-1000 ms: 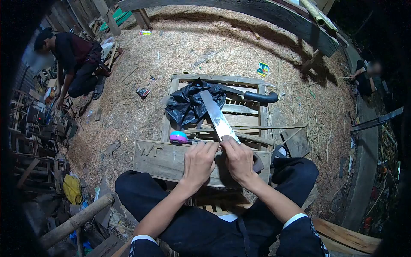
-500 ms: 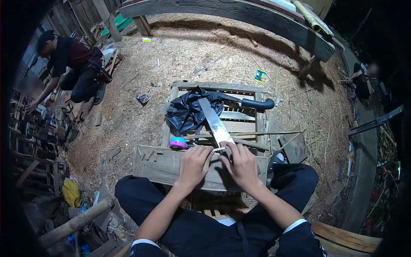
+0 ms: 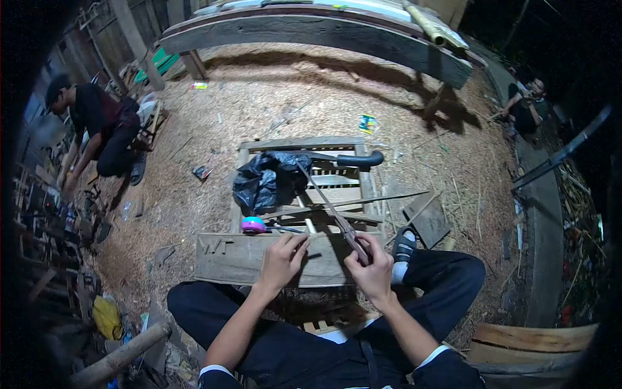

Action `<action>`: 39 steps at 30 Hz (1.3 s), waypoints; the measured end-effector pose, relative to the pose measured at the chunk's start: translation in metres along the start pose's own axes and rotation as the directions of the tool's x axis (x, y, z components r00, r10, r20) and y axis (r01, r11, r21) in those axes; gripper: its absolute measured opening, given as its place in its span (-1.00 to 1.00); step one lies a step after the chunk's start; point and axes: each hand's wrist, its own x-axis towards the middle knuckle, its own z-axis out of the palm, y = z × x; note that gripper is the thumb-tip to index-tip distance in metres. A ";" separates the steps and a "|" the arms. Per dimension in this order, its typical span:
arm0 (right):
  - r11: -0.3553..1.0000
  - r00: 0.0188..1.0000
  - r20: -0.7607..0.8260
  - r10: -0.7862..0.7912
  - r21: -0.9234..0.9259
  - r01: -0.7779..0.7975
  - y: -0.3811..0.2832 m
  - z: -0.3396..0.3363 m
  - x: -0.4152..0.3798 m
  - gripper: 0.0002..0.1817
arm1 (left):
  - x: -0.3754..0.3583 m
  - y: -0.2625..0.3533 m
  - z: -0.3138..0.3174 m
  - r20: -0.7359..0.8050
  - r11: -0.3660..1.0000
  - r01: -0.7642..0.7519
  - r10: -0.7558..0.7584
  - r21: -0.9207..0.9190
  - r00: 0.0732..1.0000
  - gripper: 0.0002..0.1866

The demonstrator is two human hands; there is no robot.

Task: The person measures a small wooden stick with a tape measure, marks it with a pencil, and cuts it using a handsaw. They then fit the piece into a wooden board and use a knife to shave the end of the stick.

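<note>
My right hand (image 3: 376, 271) is closed around the handle end of a saw (image 3: 327, 203); its blade, almost edge-on, points away and leftward over a slatted wooden frame (image 3: 369, 188). My left hand (image 3: 280, 260) has its fingers pinched at a short pale stick (image 3: 311, 225). Below both hands lies a wide wooden plank (image 3: 223, 264) with a few small wood bits on its left end. A black plastic bag (image 3: 256, 185) lies on the frame, beside a tool with a black handle (image 3: 359, 160). A round pink-and-blue object (image 3: 253, 225) sits at the plank's far edge.
A person (image 3: 97, 123) crouches at far left, and another (image 3: 528, 107) sits at back right. A long timber bench (image 3: 311, 35) crosses the back. Wood shavings (image 3: 188, 129) cover the ground. A round pole (image 3: 123, 355) juts in at lower left.
My hands have moved apart. My right hand now grips the saw, whose blade has turned from flat to edge-on. The pale stick has shifted left with my left hand.
</note>
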 end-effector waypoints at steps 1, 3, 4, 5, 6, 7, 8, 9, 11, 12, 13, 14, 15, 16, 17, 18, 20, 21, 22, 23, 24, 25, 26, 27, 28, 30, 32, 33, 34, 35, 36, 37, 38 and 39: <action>0.998 0.997 -0.060 0.043 0.040 -0.041 0.002 -0.008 -0.010 -0.59 | -0.002 0.003 0.009 0.006 1.000 -0.017 0.017 -0.011 1.000 -0.81; 0.990 0.983 -0.124 0.132 0.072 -0.124 0.005 -0.022 -0.032 -0.61 | 0.000 0.012 0.028 0.053 0.990 -0.123 0.127 -0.066 0.991 -0.80; 0.977 0.967 -0.188 0.170 0.163 -0.140 0.012 -0.028 -0.043 -0.63 | 0.004 0.018 0.038 0.070 0.983 -0.173 0.177 -0.067 0.982 -0.80; 0.957 0.946 -0.246 0.212 0.250 -0.150 0.017 -0.033 -0.054 -0.65 | 0.007 0.025 0.051 0.099 0.981 -0.185 0.190 -0.059 0.977 -0.79; 0.941 0.932 -0.259 0.253 0.290 -0.175 0.020 -0.039 -0.063 -0.68 | 0.011 0.032 0.062 0.126 0.977 -0.209 0.214 -0.051 0.969 -0.78; 0.942 0.926 -0.275 0.258 0.286 -0.178 0.023 -0.044 -0.072 -0.68 | 0.015 0.037 0.074 0.152 0.972 -0.231 0.235 -0.042 0.960 -0.76; 0.921 0.909 -0.267 0.320 0.312 -0.233 0.026 -0.048 -0.080 -0.68 | 0.020 0.042 0.085 0.158 0.970 -0.238 0.244 -0.053 0.957 -0.76; 0.896 0.889 -0.255 0.381 0.338 -0.288 0.030 -0.053 -0.088 -0.67 | 0.023 0.047 0.098 0.203 0.970 -0.239 0.242 -0.037 0.949 -0.76; 0.888 0.880 -0.273 0.388 0.366 -0.278 0.040 -0.058 -0.104 -0.65 | 0.027 0.051 0.117 0.258 0.970 -0.240 0.241 -0.034 0.936 -0.76; 0.884 0.877 -0.281 0.390 0.382 -0.271 0.044 -0.061 -0.109 -0.64 | 0.030 0.051 0.124 0.264 0.966 -0.258 0.254 -0.019 0.930 -0.76; 0.879 0.873 -0.290 0.391 0.399 -0.261 0.048 -0.065 -0.113 -0.63 | 0.033 0.053 0.131 0.270 0.960 -0.278 0.269 -0.002 0.925 -0.75; 0.871 0.866 -0.285 0.410 0.405 -0.279 0.051 -0.068 -0.116 -0.65 | 0.036 0.054 0.137 0.246 0.956 -0.292 0.286 -0.010 0.926 -0.72; 0.869 0.861 -0.294 0.415 0.408 -0.279 0.052 -0.070 -0.118 -0.65 | 0.038 0.055 0.140 0.253 0.954 -0.300 0.293 -0.014 0.922 -0.72; 0.855 0.859 -0.276 0.430 0.430 -0.290 0.055 -0.072 -0.121 -0.66 | 0.039 0.056 0.142 0.277 0.953 -0.301 0.280 0.035 0.919 -0.69; 0.838 0.857 -0.255 0.448 0.453 -0.303 0.056 -0.072 -0.124 -0.66 | 0.039 0.056 0.143 0.301 0.950 -0.301 0.264 0.085 0.916 -0.66; 0.832 0.857 -0.265 0.443 0.478 -0.282 0.056 -0.071 -0.126 -0.67 | 0.042 0.058 0.143 0.322 0.941 -0.319 0.269 0.114 0.908 -0.66; 0.794 0.843 -0.242 0.481 0.527 -0.302 0.050 -0.073 -0.134 -0.67 | 0.045 0.060 0.141 0.386 0.945 -0.301 0.232 0.129 0.893 -0.67; 0.761 0.835 -0.216 0.506 0.567 -0.315 0.046 -0.074 -0.137 -0.68 | 0.047 0.062 0.139 0.434 0.949 -0.280 0.194 0.144 0.880 -0.69; 0.756 0.832 -0.213 0.512 0.572 -0.319 0.043 -0.075 -0.139 -0.68 | 0.046 0.061 0.141 0.430 0.955 -0.266 0.188 0.128 0.883 -0.67; 0.720 0.823 -0.176 0.539 0.603 -0.343 0.040 -0.076 -0.141 -0.68 | 0.047 0.061 0.140 0.437 0.955 -0.266 0.185 0.131 0.880 -0.67; 0.683 0.813 -0.139 0.565 0.632 -0.367 0.039 -0.076 -0.144 -0.68 | 0.047 0.062 0.140 0.430 0.952 -0.273 0.191 0.138 0.882 -0.65; 0.679 0.808 -0.141 0.573 0.634 -0.371 0.039 -0.075 -0.144 -0.68 | 0.047 0.062 0.140 0.424 0.949 -0.282 0.199 0.143 0.883 -0.63; 0.701 0.823 -0.147 0.548 0.617 -0.357 0.039 -0.074 -0.141 -0.69 | 0.048 0.062 0.140 0.432 0.949 -0.284 0.200 0.139 0.879 -0.63; 0.723 0.839 -0.151 0.523 0.600 -0.343 0.039 -0.073 -0.139 -0.69 | 0.049 0.062 0.140 0.439 0.950 -0.277 0.189 0.144 0.878 -0.55; 0.730 0.842 -0.160 0.516 0.596 -0.334 0.040 -0.071 -0.138 -0.67 | 0.050 0.062 0.139 0.445 0.952 -0.269 0.178 0.150 0.878 -0.47; 0.733 0.838 -0.158 0.522 0.586 -0.346 0.033 -0.075 -0.135 -0.64 | 0.052 0.065 0.137 0.464 0.953 -0.257 0.157 0.159 0.872 -0.43; 0.738 0.840 -0.153 0.521 0.575 -0.353 0.032 -0.076 -0.135 -0.60 | 0.052 0.066 0.136 0.476 0.955 -0.243 0.135 0.172 0.869 -0.40; 0.770 0.839 -0.179 0.513 0.529 -0.358 0.034 -0.075 -0.139 -0.58 | 0.052 0.063 0.138 0.481 0.940 -0.297 0.185 0.166 0.857 -0.42; 0.800 0.840 -0.206 0.502 0.479 -0.360 0.035 -0.075 -0.140 -0.56 | 0.052 0.061 0.140 0.485 0.923 -0.351 0.236 0.159 0.842 -0.44; 0.804 0.843 -0.206 0.497 0.476 -0.357 0.037 -0.075 -0.139 -0.56 | 0.051 0.058 0.142 0.479 0.924 -0.349 0.237 0.159 0.845 -0.44; 0.831 0.851 -0.245 0.464 0.452 -0.323 0.036 -0.075 -0.135 -0.57 | 0.048 0.057 0.142 0.432 0.910 -0.382 0.282 0.162 0.857 -0.51; 0.857 0.858 -0.284 0.429 0.429 -0.287 0.035 -0.075 -0.132 -0.58 | 0.047 0.055 0.143 0.383 0.894 -0.416 0.329 0.168 0.863 -0.59; 0.858 0.859 -0.284 0.425 0.429 -0.283 0.033 -0.077 -0.129 -0.58 | 0.048 0.053 0.144 0.380 0.893 -0.417 0.331 0.170 0.864 -0.59; 0.835 0.850 -0.247 0.465 0.442 -0.328 0.028 -0.080 -0.129 -0.59 | 0.047 0.057 0.141 0.387 0.897 -0.405 0.314 0.179 0.867 -0.60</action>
